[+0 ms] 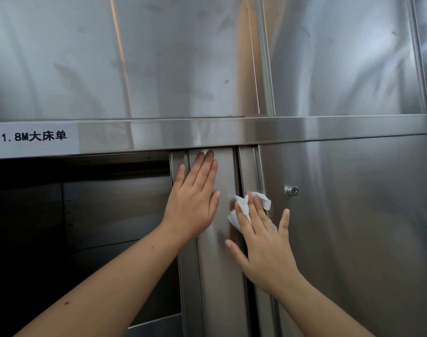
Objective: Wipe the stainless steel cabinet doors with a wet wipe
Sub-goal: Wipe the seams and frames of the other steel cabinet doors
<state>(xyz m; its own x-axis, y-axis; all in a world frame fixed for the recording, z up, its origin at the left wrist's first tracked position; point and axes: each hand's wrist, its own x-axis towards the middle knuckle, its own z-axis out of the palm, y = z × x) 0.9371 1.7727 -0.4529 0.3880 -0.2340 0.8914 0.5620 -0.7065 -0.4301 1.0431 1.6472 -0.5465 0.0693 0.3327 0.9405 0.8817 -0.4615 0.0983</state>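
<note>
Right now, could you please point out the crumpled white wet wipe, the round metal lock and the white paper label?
crumpled white wet wipe (pixel 264 201): head view, right fold.
round metal lock (pixel 292 190): head view, its face.
white paper label (pixel 33 138): head view, printed middle.

Our left hand (pixel 193 200) lies flat, fingers straight, on the narrow steel door panel (pixel 219 276), just rt of the open compartment (pixel 86 215). Our right hand (pixel 266 244) presses the wet wipe (pixel 241 206) w/ straight fingers onto the seam beside the rt door (pixel 353 239). Lock (pixel 292 190) near the wipe's rt side. Label (pixel 35 137) on the rail, upper left.
</note>
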